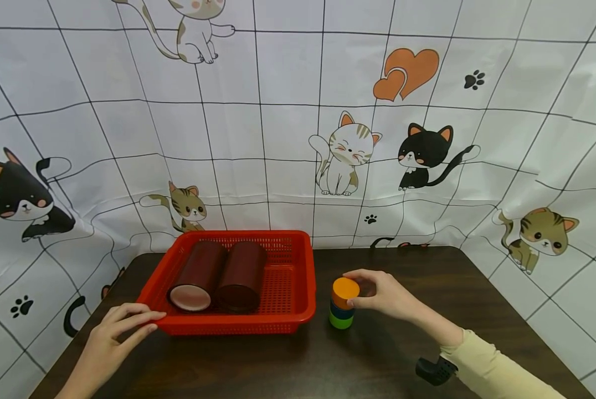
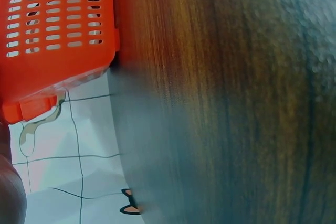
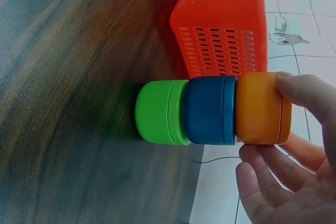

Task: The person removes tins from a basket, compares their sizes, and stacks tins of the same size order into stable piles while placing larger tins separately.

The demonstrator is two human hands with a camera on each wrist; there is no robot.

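In the head view a stack of small round lidded jars stands right of a red basket (image 1: 306,310). The green jar (image 3: 160,112) is lowest, the dark blue jar (image 3: 207,109) in the middle and the orange jar (image 3: 260,108) on top. My right hand (image 1: 390,296) pinches the orange jar between thumb and fingers, the thumb lying at its lid. My left hand (image 1: 111,341) rests its fingers on the basket's near left corner. Inside the basket, two dark brown cylinders (image 1: 198,271) lie side by side; the left one shows a pale round end.
The dark wooden table (image 1: 258,366) extends in front of the basket and to both sides. Behind it hangs a white sheet (image 1: 288,133) with a line grid and cartoon cats. A black device (image 1: 435,371) is strapped at the right wrist, beside the pale yellow sleeve (image 1: 497,366).
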